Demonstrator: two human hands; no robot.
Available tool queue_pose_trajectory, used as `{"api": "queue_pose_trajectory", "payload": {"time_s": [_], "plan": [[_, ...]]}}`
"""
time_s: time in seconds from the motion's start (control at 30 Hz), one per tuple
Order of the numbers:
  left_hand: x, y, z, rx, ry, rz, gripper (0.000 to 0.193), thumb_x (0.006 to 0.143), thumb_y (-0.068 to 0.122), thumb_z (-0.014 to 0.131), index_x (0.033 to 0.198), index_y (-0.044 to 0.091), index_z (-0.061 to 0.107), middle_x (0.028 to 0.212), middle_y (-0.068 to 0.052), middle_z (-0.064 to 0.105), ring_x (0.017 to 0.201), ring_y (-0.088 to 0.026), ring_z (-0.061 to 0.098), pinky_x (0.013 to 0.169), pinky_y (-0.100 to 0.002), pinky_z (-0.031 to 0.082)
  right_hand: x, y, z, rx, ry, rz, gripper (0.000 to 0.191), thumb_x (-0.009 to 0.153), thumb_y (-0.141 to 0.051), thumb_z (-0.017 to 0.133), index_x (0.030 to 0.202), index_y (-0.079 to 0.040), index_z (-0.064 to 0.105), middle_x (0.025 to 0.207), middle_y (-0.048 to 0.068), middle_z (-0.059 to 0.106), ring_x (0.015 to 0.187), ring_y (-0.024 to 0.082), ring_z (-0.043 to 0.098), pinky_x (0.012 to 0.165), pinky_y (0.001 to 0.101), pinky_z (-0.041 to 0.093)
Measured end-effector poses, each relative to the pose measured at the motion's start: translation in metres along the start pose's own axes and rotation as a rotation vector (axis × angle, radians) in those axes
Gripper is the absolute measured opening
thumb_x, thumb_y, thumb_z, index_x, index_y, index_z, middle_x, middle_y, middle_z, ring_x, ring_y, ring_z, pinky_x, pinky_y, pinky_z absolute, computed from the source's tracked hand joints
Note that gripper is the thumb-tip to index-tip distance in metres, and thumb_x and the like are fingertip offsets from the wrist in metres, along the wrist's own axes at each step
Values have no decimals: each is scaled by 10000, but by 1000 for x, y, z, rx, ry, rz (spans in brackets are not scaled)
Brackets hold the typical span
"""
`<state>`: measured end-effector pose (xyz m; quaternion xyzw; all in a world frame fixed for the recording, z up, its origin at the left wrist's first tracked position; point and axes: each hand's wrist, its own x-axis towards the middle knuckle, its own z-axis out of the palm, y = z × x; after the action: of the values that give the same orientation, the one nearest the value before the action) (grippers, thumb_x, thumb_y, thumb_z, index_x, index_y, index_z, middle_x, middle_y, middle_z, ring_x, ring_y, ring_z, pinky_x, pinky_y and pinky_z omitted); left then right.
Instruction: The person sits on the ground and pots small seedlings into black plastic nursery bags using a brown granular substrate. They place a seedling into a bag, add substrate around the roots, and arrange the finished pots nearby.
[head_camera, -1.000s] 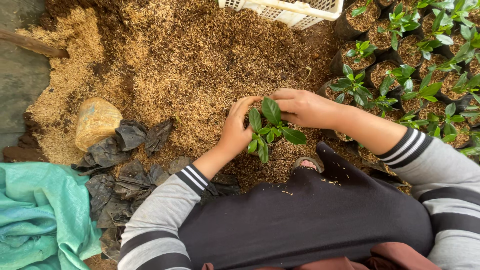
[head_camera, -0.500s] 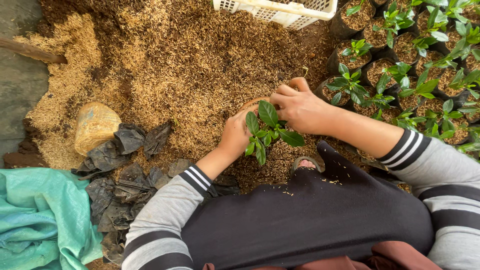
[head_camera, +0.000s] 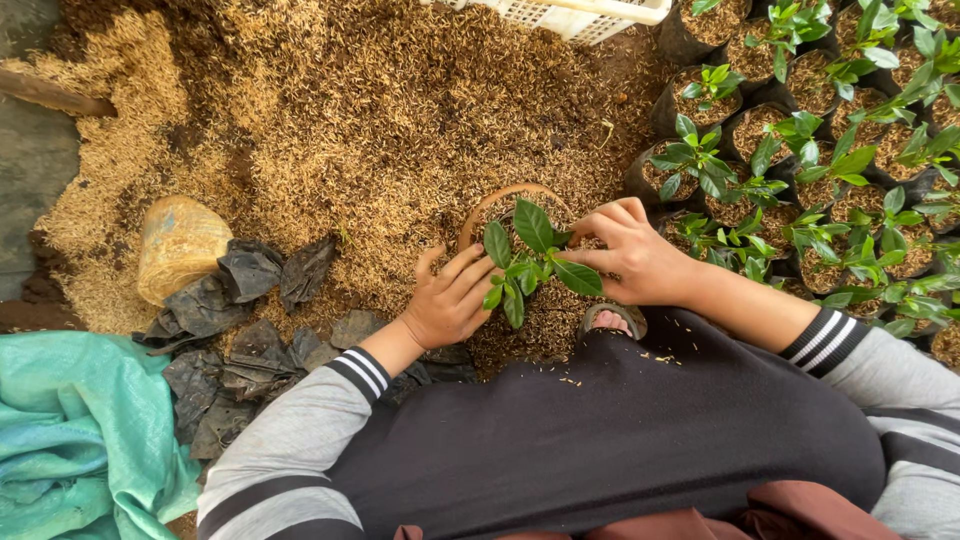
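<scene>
Here, seedling (head_camera: 530, 262) in husk-filled bag (head_camera: 500, 200).

Two hands work here: the left hand (head_camera: 450, 300) and the right hand (head_camera: 635, 255), both on one seedling (head_camera: 530, 262) in one round pot (head_camera: 500, 200). One white plastic crate (head_camera: 590, 15) sits at the top edge. One yellowish sack-like lump (head_camera: 180, 245) lies on the husk heap (head_camera: 350, 120). One teal woven sheet (head_camera: 70, 430) covers the lower left. The black planting bags (head_camera: 250, 330) lie in one loose pile, too crumpled to count. The potted seedlings (head_camera: 800, 180) at right number well over a dozen; the exact count cannot be told.
</scene>
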<state>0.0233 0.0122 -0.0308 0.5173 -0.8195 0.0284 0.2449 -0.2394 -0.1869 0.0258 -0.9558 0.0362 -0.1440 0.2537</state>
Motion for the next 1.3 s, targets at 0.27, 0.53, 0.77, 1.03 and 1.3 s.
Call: {"api": "queue_pose_trajectory", "payload": {"time_s": [0.27,0.53,0.77,1.03,1.3], "plan": [[-4,4,16,-13,5,111,254,978,271,745,1168,111,691,1286,-51,640,1377,-238,552,1180,-565,304,0,-8,5,-159,41,-112,351,831,-269,796,1156,-153,730,1209,45,661,1180,252,584,1002,485,333],[29,-4,-4,-12,19,-137,333,937,215,676,1228,52,685,1350,-111,649,1439,-251,483,1173,-607,193,15,-2,-2,-196,34,21,375,737,-172,770,1106,-124,727,1305,25,666,1241,269,570,1036,490,297],[50,-6,-14,-97,41,-125,424,924,175,648,1330,54,673,1381,-91,643,1473,-261,447,1200,-589,172,20,4,-1,-134,152,68,333,781,-40,757,1093,-140,704,1230,30,649,1238,254,561,1029,469,312],[26,-11,-1,-52,46,-24,268,953,210,706,1193,90,685,1252,-76,650,1382,-244,530,1178,-565,239,2,4,8,-99,121,-27,319,768,-90,766,1078,-113,694,1172,44,665,1145,246,602,978,463,338],[16,-6,16,-13,103,135,172,919,155,719,1085,159,677,1155,-6,668,1226,-190,599,1146,-500,310,8,-3,12,-229,112,-243,257,852,-243,768,1092,-156,740,1109,31,697,1083,223,627,922,442,342]]}}
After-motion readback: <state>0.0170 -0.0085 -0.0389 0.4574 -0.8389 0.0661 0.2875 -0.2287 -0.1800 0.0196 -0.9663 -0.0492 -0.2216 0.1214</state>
